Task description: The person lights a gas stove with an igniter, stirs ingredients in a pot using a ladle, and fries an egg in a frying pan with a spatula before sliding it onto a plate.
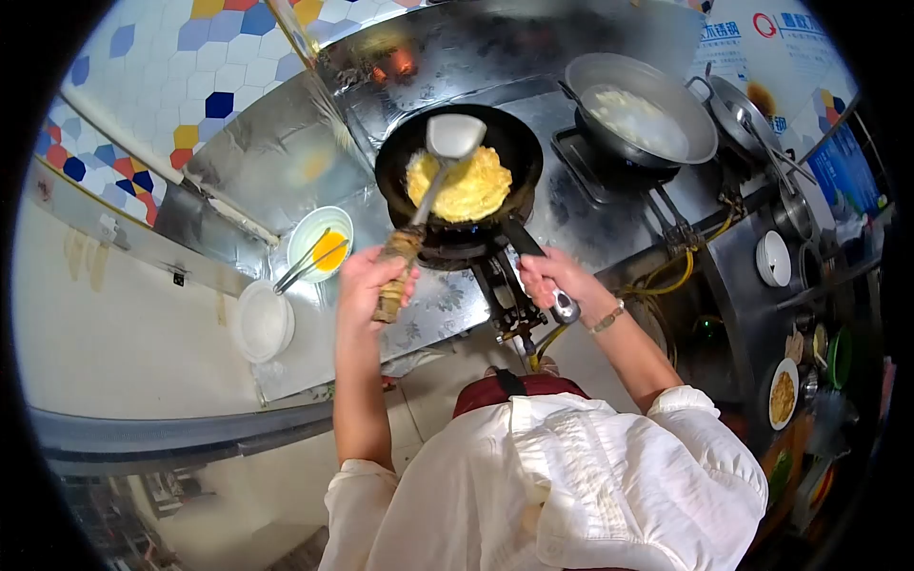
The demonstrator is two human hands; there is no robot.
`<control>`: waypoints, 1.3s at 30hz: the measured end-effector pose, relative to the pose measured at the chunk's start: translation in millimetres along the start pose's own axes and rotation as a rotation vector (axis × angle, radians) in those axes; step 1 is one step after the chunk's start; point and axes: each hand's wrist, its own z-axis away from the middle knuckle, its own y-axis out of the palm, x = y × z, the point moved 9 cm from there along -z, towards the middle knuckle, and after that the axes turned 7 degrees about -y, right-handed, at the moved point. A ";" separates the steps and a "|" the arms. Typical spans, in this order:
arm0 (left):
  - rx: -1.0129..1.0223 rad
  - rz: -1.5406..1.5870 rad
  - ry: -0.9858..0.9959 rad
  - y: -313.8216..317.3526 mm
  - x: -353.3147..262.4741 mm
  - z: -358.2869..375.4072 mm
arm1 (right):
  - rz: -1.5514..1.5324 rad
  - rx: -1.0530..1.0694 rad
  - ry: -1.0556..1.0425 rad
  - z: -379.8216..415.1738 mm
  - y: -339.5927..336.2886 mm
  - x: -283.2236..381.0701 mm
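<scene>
My left hand (373, 283) is closed around the wrapped handle of a wok spatula (455, 137). The spatula's metal blade is over the far part of a black wok (390, 164). A yellow egg omelette (476, 190) lies in the wok, partly behind the spatula's shaft. With my right hand (555, 276) I grip the wok's black handle. The wok sits on a gas burner (447, 249). Left of my left hand stands a pale bowl (309, 228) of beaten egg (329, 249), with metal tongs or chopsticks (303, 265) resting in it.
A large pan (700, 124) of whitish liquid stands on a burner at the right. Beyond it are another pot (733, 105) and ladles. A white bowl (264, 324) is at the left. Yellow gas hoses (666, 276) run below the stove; a plate of food (783, 395) is far right.
</scene>
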 end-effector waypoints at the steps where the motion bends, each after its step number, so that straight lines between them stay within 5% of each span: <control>1: 0.006 -0.030 0.060 1.6 -16.0 6.2 | -0.013 0.005 -0.047 -2.3 13.3 8.7; 2: 0.014 -0.039 0.059 6.9 -25.4 11.7 | -0.038 0.017 -0.174 -5.9 32.8 24.5; 5: -0.005 -0.054 0.203 10.8 -54.6 28.2 | -0.352 -0.022 -0.105 -17.0 51.0 9.2; 16: -0.037 -0.057 0.193 -8.5 -27.3 46.0 | -0.009 -0.147 -0.335 -8.9 59.7 14.6; 19: -0.034 -0.072 0.152 -8.9 -25.4 44.6 | 0.026 -0.313 -0.204 20.6 70.7 -3.3; 24: -0.032 -0.055 0.145 -6.7 -14.9 33.3 | -0.035 -0.097 -0.273 -0.5 73.4 16.5; 25: -0.027 -0.056 0.150 -4.9 -15.7 34.2 | -0.259 -0.174 -0.138 -7.9 66.0 5.7; 28: -0.016 -0.095 0.136 -6.1 -19.2 41.0 | 0.062 -0.176 -0.275 8.6 69.8 5.5; 31: 0.021 -0.116 0.104 -4.3 -17.6 38.1 | -0.046 -0.218 -0.142 27.5 85.0 -9.1; 35: -0.018 -0.083 0.129 -2.6 -11.5 33.5 | -0.014 -0.119 -0.292 -14.1 62.1 10.5; 39: -0.013 -0.095 0.110 -10.5 -11.6 44.0 | -0.001 -0.216 -0.219 4.0 73.9 -17.2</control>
